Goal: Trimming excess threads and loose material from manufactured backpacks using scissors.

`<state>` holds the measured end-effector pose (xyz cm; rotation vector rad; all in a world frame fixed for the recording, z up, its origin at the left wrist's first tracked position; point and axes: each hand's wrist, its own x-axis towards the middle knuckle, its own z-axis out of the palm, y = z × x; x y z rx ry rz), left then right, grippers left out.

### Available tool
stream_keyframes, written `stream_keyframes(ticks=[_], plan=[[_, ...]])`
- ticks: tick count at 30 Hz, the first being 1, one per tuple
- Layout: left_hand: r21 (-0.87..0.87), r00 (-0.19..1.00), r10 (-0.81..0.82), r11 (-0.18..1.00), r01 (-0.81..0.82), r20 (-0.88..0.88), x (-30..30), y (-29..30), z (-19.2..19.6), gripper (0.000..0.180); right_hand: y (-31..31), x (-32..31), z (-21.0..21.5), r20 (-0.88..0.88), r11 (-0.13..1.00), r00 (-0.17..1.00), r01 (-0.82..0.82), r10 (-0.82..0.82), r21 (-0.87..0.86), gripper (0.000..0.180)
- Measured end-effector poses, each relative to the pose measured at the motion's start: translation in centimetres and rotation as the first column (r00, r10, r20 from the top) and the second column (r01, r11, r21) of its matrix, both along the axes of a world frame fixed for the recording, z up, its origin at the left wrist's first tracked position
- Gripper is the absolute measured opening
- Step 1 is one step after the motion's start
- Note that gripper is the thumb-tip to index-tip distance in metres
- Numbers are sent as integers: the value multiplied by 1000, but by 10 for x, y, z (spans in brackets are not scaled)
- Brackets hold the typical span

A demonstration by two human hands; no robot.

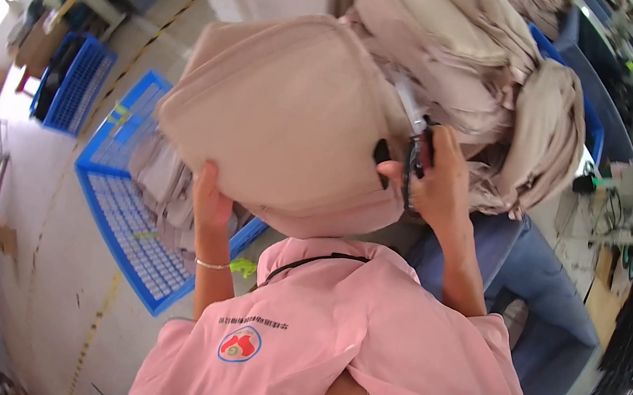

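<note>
A boxy beige sewn fabric piece (288,116), shaped like a bag shell with raised seams along its edges, is held up in front of me. My left hand (212,200) pinches its lower left edge, the thumb on top and the fingers hidden underneath. At its right side my right hand (446,174) is closed around the dark handles of a pair of scissors (418,152). The metal blades point up and away beside the fabric's right edge; I cannot tell whether they touch it.
A big heap of similar beige fabric pieces (455,36) lies beyond and to the right. On the floor at left stands a blue plastic basket (130,224) with more beige pieces; another blue basket (82,84) is farther off. A grey-blue padded surface (549,272) lies at right.
</note>
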<state>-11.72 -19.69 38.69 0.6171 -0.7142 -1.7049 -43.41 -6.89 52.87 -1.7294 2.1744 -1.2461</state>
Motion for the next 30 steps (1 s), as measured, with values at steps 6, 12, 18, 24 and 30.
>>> stream_keyframes(ticks=[6, 12, 18, 24, 30], plan=[[-145, 879, 9, 987, 69, 478, 17, 23, 19, 16, -1, -14, -46, 108, 999, 993, 49, -47, -22, 34], [-11, 699, -31, 998, 55, 714, 39, 34, 16, 18, 8, -17, -81, 346, 997, 935, 82, -73, -11, 51], [129, 790, 416, 845, -518, 451, 122, 42, -20, 28, 25, -11, -94, 537, 994, 839, 37, -88, 105, 53], [196, 706, 688, 678, -708, 169, 207, 38, -23, 56, 31, 1, -103, 561, 978, 808, 92, -183, 187, 54], [184, 601, 766, 572, -799, 228, 246, 42, -130, 49, 36, -4, -106, 516, 967, 826, 128, -226, 219, 52]])
